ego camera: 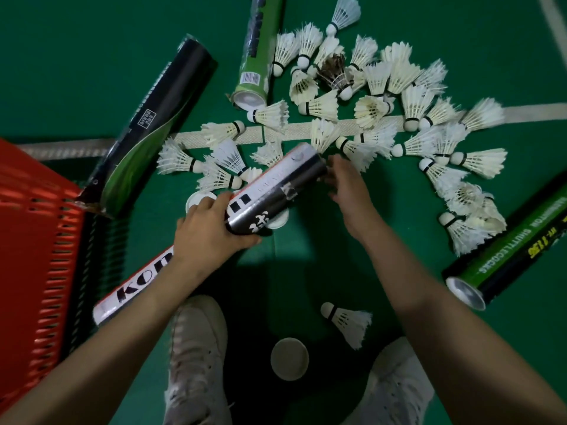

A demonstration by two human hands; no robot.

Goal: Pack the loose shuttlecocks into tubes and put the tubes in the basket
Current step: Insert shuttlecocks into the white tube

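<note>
On my head camera, the left hand (208,231) grips the white-and-silver tube (276,182) around its middle, fingers curled over the top and thumb underneath. The tube runs diagonally from lower left toward the centre of the frame, raised above the green court floor (92,41). The right hand (349,191) sits at the tube's far end, its fingers bent toward the mouth. I cannot tell whether they pinch anything.

The loose shuttlecocks (322,107) lie scattered in a broad arc across the upper centre and right, over a white court line (537,109). A single shuttlecock (349,323) lies apart at lower centre, near a round cap (289,358) between my white shoes (199,348).

The red basket (30,240) fills the left edge. A black-and-green tube (159,111) lies at upper left with one end touching the basket's rim, a green tube (257,56) lies at top centre, and a green-and-black tube (515,250) lies at the right edge.
</note>
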